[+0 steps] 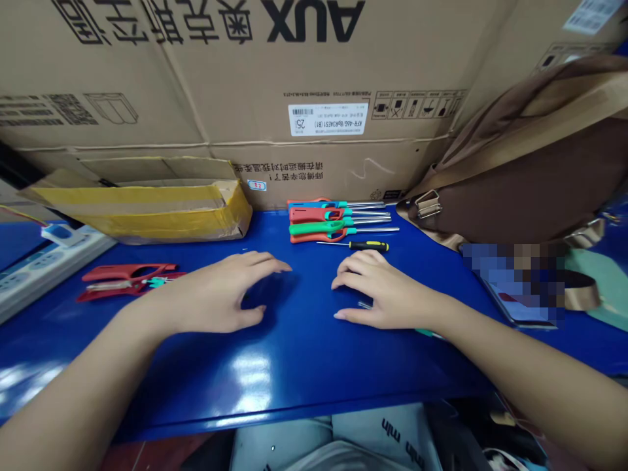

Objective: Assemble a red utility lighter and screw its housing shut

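My left hand (223, 294) is over the blue table, its thumb and fingers apart and nothing between them. To its left lie the parted red shells (130, 278) of a gas lighter, with a small turquoise part between them. My right hand (375, 288) is also open, fingers loosely curved. A bit of metal tube (364, 305) shows between its thumb and fingers, apparently lying on the table. Something green (426, 333) peeks out from under my right wrist. Beyond the hands lie several long-nosed gas lighters (318, 227) in red, green and blue, beside a black-and-yellow screwdriver (367, 246).
An open carton with yellow tape (161, 212) stands at the back left, near a white power strip (44, 271). Large cardboard (220, 78) walls the rear. On the right are a brown bag (530, 163) and a partly blurred phone (510, 294). The table's front edge (294, 412) is close.
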The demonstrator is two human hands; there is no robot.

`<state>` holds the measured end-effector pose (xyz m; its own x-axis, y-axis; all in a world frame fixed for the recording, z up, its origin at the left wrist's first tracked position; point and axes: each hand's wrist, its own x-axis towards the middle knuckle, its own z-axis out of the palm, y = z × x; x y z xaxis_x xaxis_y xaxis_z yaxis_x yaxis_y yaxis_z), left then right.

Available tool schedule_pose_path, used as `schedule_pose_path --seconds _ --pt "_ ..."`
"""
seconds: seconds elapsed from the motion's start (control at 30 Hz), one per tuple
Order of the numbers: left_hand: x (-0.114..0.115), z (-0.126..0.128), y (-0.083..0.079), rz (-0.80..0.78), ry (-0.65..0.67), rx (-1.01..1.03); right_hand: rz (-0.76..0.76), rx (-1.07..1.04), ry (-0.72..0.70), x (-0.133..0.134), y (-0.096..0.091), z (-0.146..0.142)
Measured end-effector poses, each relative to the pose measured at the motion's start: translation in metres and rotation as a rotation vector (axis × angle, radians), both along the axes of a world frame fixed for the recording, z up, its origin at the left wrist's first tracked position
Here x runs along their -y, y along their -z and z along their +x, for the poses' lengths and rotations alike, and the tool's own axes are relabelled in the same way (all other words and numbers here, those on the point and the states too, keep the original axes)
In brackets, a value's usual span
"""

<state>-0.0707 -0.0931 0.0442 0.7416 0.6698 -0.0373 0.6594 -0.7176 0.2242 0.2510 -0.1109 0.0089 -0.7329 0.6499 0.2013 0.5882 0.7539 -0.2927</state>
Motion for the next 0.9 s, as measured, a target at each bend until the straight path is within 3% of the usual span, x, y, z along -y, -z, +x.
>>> schedule_pose_path --seconds 0.2,0.4,0.63,0.77,0.9 --pt "-0.019 -0.041 -0.003 0.107 -0.344 -0.321 -0.095 0.116 0.027 0.000 0.001 -0.001" --pt "-0.029 -0.084 -0.015 0.070 -0.594 -0.427 -0.092 0.194 0.135 -0.001 -0.007 0.005" --pt "-0.043 -0.110 -0.017 -0.066 -0.774 -0.425 -0.220 0.337 0.251 -0.003 -0.030 0.024" --pt "-0.049 -0.123 -0.013 -0.123 -0.833 -0.400 -0.311 0.375 0.209 -0.003 -0.035 0.031" --pt "-0.047 -0.121 -0.013 -0.159 -0.819 -0.369 -0.366 0.280 0.123 -0.004 -0.030 0.033"
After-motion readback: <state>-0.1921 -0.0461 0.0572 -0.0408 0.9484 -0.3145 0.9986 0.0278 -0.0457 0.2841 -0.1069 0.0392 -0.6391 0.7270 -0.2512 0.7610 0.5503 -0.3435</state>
